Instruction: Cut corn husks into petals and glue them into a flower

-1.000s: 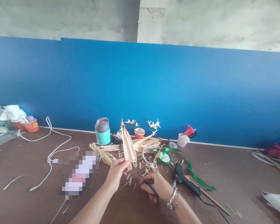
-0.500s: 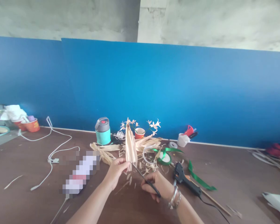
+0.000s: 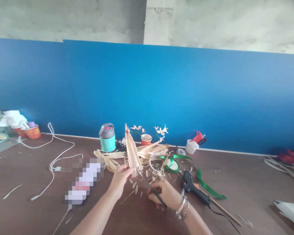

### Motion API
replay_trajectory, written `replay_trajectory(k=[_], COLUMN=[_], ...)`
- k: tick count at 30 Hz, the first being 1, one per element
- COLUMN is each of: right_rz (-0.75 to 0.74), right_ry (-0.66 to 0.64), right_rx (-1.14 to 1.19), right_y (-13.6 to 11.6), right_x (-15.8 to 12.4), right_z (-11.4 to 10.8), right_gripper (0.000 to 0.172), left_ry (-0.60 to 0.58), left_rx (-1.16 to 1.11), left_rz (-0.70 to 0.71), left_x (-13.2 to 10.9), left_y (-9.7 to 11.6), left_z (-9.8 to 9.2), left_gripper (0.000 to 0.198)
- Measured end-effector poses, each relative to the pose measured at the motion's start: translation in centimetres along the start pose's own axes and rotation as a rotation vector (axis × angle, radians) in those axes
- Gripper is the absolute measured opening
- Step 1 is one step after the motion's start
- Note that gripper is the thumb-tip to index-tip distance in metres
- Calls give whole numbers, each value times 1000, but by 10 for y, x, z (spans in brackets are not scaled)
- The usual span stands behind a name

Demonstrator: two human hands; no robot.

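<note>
My left hand [image 3: 120, 180] pinches the lower end of a long dried corn husk [image 3: 131, 151], which stands upright over the brown table [image 3: 247, 182]. My right hand [image 3: 164, 195], with bangles on the wrist, grips small black scissors [image 3: 151, 190]. The blade tips reach the bottom edge of the husk, just right of my left fingers. Small husk cuttings [image 3: 134, 186] lie on the table under both hands.
Behind the hands lie a husk pile [image 3: 152, 150], a teal flask [image 3: 107, 137], a red cup of husk flowers [image 3: 146, 139] and green ribbon [image 3: 208, 187]. A black glue gun [image 3: 192, 186] sits right of my right hand. White cables [image 3: 54, 160] trail left. A blue wall backs the table.
The husk's tip swung right and then back to the left while my left hand kept hold. The scissors stayed at its lower edge.
</note>
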State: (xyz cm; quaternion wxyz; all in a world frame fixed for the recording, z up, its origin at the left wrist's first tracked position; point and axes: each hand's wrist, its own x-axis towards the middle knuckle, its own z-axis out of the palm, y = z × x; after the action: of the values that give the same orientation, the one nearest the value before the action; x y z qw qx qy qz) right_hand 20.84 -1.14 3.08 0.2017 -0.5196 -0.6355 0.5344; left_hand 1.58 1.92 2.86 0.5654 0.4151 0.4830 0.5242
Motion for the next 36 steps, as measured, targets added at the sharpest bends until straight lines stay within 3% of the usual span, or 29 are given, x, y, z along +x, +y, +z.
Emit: replay_trajectory(k=[2,5,8,10,15,23,27,31,36], right_rz=[-65,-223,-321,-334,-325,-274,-269,-268,-181], right_ry=[33,217,399,437,399,414,404,402,193], right_rx=[141,320,382,411,421,459,433,341,159], right_y=[-1,-1,2,5,11,2,-1,1,7], right_x=[1,6,14,18,22,17,16,13,10], right_z=[1,6,14,20,23,17,16,7,-5], right_gripper=[19,29,39,43,38,37,37,32,27], left_ry=[-11,-68,-114,-142,-191,-342,-278,-138,-7], left_rx=[-92,-147,-142,-114,-56,-50,-12,-81,-206], left_rz=[-4,7,-2,-10,-29,-96,-120,-62,22], left_x=[-1,-6,-12,-16,-22,-22,-20,-14,-5], left_y=[0,-3,-9,-11,-7,0,-3,-3,1], left_z=[3,9,18,22,28,22,21,16,6], left_gripper=[19,21,21,23,24,26,22,17,16])
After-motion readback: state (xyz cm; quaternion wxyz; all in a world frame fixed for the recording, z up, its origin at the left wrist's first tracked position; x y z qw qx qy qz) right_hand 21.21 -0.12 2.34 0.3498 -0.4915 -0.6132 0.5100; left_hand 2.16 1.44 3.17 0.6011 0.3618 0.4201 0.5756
